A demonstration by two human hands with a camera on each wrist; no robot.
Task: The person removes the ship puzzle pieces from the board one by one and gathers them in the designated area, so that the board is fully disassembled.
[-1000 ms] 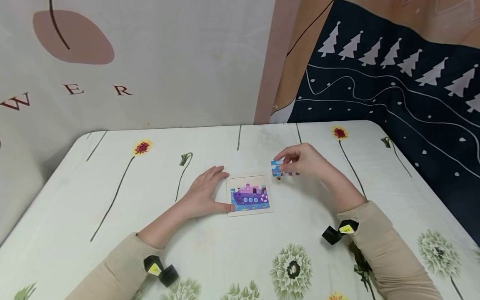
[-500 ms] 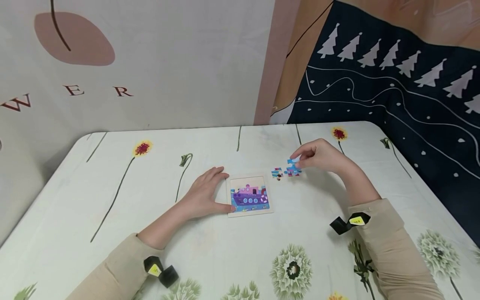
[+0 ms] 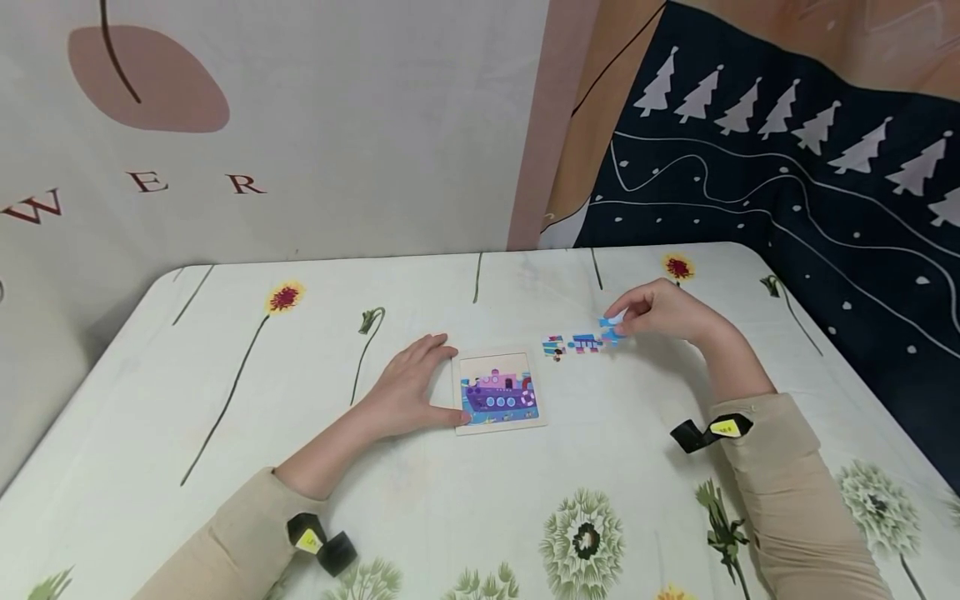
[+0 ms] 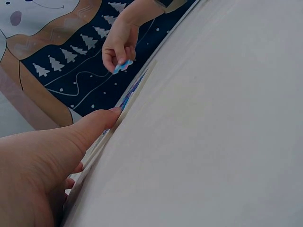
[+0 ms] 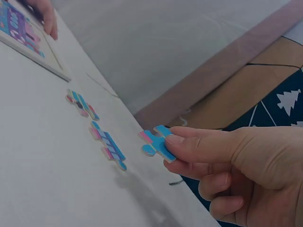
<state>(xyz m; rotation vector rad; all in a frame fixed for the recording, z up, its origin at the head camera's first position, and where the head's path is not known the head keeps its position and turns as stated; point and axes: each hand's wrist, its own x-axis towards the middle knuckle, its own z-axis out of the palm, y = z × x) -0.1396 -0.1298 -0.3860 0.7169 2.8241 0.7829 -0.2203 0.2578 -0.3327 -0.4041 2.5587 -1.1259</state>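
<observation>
My left hand [image 3: 408, 387] lies along the left side of a jigsaw puzzle board [image 3: 498, 430], fingers spread and fairly straight. Its thumb [image 4: 99, 120] rests on the lower left corner. A purple and pink ship fills most of the picture inside the wooden rim; bare wood shows along the top. To the right of the board, my right hand [image 3: 663, 312] pinches a blue and pink puzzle piece [image 5: 160, 144] between thumb and forefinger, above the table. Two loose pieces, one striped [image 5: 109, 144] and one multicoloured [image 5: 83, 104], lie between the board and that hand.
A white cloth [image 3: 480, 517] printed with flowers covers the table. Behind its far edge hangs a pale sheet [image 3: 375, 125] with lettering. A dark blue cloth [image 3: 750, 158] with white trees stands at the right.
My right hand has moved right with the pinched piece, away from the two loose pieces, which now show fully on the table. The left hand and board have stayed put.
</observation>
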